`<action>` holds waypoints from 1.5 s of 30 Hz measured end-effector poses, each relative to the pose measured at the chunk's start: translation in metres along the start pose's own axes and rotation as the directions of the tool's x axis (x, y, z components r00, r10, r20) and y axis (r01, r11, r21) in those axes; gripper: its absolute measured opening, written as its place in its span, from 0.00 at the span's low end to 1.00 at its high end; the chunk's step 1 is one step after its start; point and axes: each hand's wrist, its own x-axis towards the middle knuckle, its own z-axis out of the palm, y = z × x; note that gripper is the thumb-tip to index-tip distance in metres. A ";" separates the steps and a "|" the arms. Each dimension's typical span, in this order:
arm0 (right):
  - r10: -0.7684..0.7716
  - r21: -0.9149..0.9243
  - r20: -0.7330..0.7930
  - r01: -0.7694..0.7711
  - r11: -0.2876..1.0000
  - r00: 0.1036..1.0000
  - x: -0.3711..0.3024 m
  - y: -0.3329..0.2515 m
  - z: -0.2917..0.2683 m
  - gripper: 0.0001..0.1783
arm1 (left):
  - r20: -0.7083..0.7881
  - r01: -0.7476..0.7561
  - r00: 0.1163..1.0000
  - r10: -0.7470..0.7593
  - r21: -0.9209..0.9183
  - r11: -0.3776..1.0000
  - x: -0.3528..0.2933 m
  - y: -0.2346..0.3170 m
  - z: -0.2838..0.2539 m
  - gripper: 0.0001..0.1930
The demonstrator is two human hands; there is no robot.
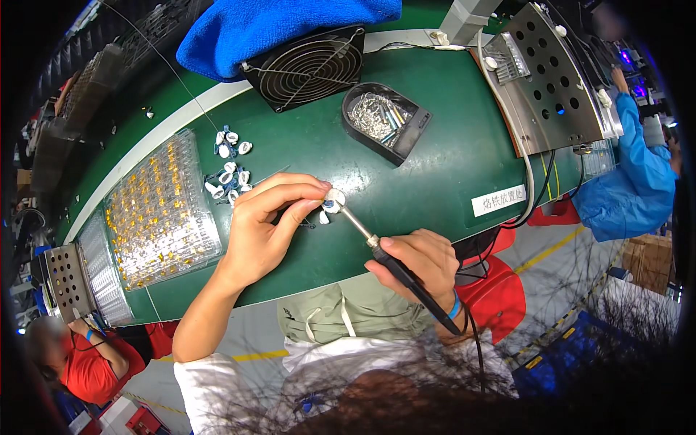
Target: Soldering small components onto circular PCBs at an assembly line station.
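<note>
My left hand (262, 228) pinches a small round white housing (335, 196) with a bit of blue on it between thumb and fingertips, just above the green bench. A soldering iron (407, 274) with a black handle is gripped in my right hand (426, 259). Its metal tip points up-left and meets the housing's near side; whether it touches cannot be made out. Left of my left hand lie several similar white pieces (230, 174) with dark blue parts, in two loose clusters.
A black fan (308, 69) stands at the back under a blue towel (283, 29). Nearby sits a black bin (401, 151) of small metal pieces. Clear trays (206, 217) with gold parts lie left. A perforated metal panel (533, 87) and cables stand right. Other people (627, 174) work at both sides.
</note>
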 end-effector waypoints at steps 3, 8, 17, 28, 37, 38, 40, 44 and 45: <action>0.030 0.007 -0.032 -0.030 1.000 0.999 -0.002 0.001 -0.001 0.25 | -0.005 0.012 1.000 -0.012 -0.013 1.000 0.000 0.002 0.001 0.07; 0.065 0.005 -0.024 -0.065 0.998 0.998 0.001 -0.002 -0.007 0.24 | 0.019 -0.029 0.999 0.028 0.066 0.997 0.001 0.002 -0.001 0.08; 0.100 0.049 -0.025 -0.099 0.994 0.995 0.000 -0.001 -0.010 0.22 | 0.011 -0.012 1.000 0.012 0.062 0.998 0.000 0.003 0.002 0.09; 0.045 0.069 0.017 -0.046 0.997 0.999 0.009 0.000 -0.007 0.24 | 0.020 -0.037 0.999 0.035 0.112 0.993 0.004 0.003 0.000 0.08; 0.033 0.061 0.026 -0.035 0.998 0.999 0.010 0.001 -0.006 0.24 | 0.063 -0.038 0.998 0.029 0.146 0.989 0.009 0.008 -0.003 0.09; 0.033 0.052 0.033 -0.035 0.998 0.999 0.011 0.000 -0.007 0.24 | 0.078 -0.040 0.997 0.028 0.158 0.987 0.009 0.007 -0.004 0.09; 0.033 0.045 0.043 -0.035 0.998 0.999 0.010 0.001 -0.006 0.24 | 0.092 -0.041 0.995 0.026 0.169 0.985 0.010 0.007 -0.004 0.09; 0.021 0.046 0.032 -0.023 0.999 0.999 0.010 0.001 -0.005 0.24 | 0.078 -0.042 0.997 0.028 0.175 0.984 0.012 0.010 -0.002 0.09; 0.027 0.038 0.044 -0.028 0.999 0.999 0.010 0.001 -0.005 0.24 | 0.081 -0.044 0.996 0.030 0.181 0.982 0.012 0.010 -0.003 0.09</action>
